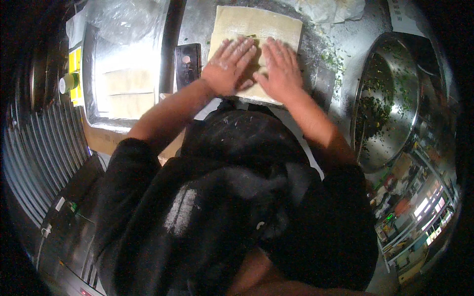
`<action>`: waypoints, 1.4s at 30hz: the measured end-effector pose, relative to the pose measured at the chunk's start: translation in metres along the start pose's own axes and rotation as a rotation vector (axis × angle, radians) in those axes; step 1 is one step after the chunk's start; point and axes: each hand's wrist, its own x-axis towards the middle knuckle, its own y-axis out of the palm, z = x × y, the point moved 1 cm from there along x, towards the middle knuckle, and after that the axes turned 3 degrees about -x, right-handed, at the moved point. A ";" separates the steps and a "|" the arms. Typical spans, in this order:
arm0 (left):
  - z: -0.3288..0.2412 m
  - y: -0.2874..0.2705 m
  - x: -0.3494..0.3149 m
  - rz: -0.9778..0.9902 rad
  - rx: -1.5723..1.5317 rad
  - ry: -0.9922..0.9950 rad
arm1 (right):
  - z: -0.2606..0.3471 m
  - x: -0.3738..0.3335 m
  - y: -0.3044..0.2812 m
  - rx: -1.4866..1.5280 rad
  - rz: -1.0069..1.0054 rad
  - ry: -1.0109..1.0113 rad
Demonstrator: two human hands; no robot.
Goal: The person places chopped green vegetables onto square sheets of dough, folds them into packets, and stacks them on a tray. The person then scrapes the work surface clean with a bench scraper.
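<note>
One pale sheet of dough (256,22) lies on the metal worktop (197,15), straight in front of the person and close to the near edge. The left hand (229,68) rests palm down on its left part, fingers stretched out and pointing away from the body, with a white dusting across their backs. The right hand (281,70) lies palm down on the right part in the same manner. Neither is clamped on anything; the two are apart, with a narrow gap between them, the thumbs turned inward. A small green bit (251,36) shows on the dough near the left fingertips.

Just left of the dough lies a dark, flat, rectangular object (187,64). Beyond it on the left is a shiny tray (90,74) with two pale dough pieces (130,81) in it, one nearer the person than the other, and clear plastic wrap (126,29) at its far end. A small jar (68,83) is beside the tray's left side. To the right of the dough, chopped greens (332,61) are scattered over the worktop, and farther right a large metal bowl (402,106) holds more greens. Crumpled white material (333,7) lies at the far side.
</note>
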 end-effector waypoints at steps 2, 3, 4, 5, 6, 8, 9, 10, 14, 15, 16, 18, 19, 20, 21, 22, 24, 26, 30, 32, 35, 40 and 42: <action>-0.005 0.010 -0.001 -0.026 -0.019 0.008 | 0.004 -0.008 0.007 0.007 0.017 -0.019; -0.006 0.014 0.000 -0.022 -0.009 -0.002 | 0.002 -0.009 0.011 -0.009 -0.020 -0.014; -0.006 0.018 0.002 -0.018 0.002 -0.012 | -0.002 -0.006 0.014 -0.020 -0.019 -0.007; -0.005 0.020 0.004 -0.029 0.003 -0.016 | -0.004 -0.006 0.017 -0.041 -0.059 -0.002; -0.004 0.021 0.004 -0.004 0.010 -0.024 | -0.006 -0.006 0.020 -0.030 -0.024 0.007; -0.001 0.022 0.005 0.044 0.022 -0.041 | -0.009 -0.006 0.025 -0.034 0.011 0.031; -0.001 0.021 0.003 0.046 0.024 -0.051 | -0.010 -0.005 0.027 -0.028 0.008 0.025; -0.001 0.019 0.001 0.049 0.026 -0.061 | -0.010 -0.006 0.027 -0.026 -0.063 0.013; 0.000 0.011 -0.003 0.016 -0.001 -0.066 | -0.013 -0.006 0.028 0.010 -0.079 0.020; 0.004 0.009 -0.002 -0.010 0.017 -0.081 | -0.016 -0.004 0.027 0.029 -0.096 0.011; 0.009 0.006 0.001 -0.035 0.035 -0.095 | -0.021 0.000 0.025 0.014 -0.096 0.043; 0.022 0.003 0.013 -0.097 0.119 -0.134 | -0.036 0.014 0.021 -0.008 -0.106 0.092; 0.033 0.001 0.024 -0.090 0.135 -0.168 | -0.046 0.024 0.018 -0.036 -0.115 0.143; 0.045 -0.001 0.035 -0.110 0.156 -0.188 | -0.056 0.035 0.015 -0.032 -0.079 0.180; 0.055 -0.002 0.047 -0.156 0.165 -0.220 | -0.067 0.047 0.010 -0.025 -0.075 0.196; 0.066 -0.005 0.059 -0.158 0.169 -0.212 | -0.075 0.057 0.007 -0.020 -0.060 0.220; 0.086 -0.010 0.078 -0.025 0.207 -0.312 | -0.087 0.074 0.003 -0.048 -0.088 0.224; 0.094 -0.013 0.088 0.033 0.191 -0.342 | -0.097 0.089 0.002 -0.029 -0.012 0.243; 0.095 -0.020 0.100 0.100 0.289 -0.356 | -0.104 0.107 0.003 -0.039 -0.015 0.281; 0.093 -0.023 0.103 0.055 0.283 -0.348 | -0.105 0.112 0.002 -0.051 0.001 0.274; 0.091 -0.025 0.106 0.065 0.273 -0.381 | -0.105 0.115 0.001 -0.019 -0.004 0.279; 0.090 -0.026 0.104 0.035 0.264 -0.400 | -0.103 0.115 0.001 -0.021 -0.114 0.175; 0.092 -0.030 0.099 -0.044 0.249 -0.319 | -0.102 0.118 0.000 -0.035 -0.149 0.102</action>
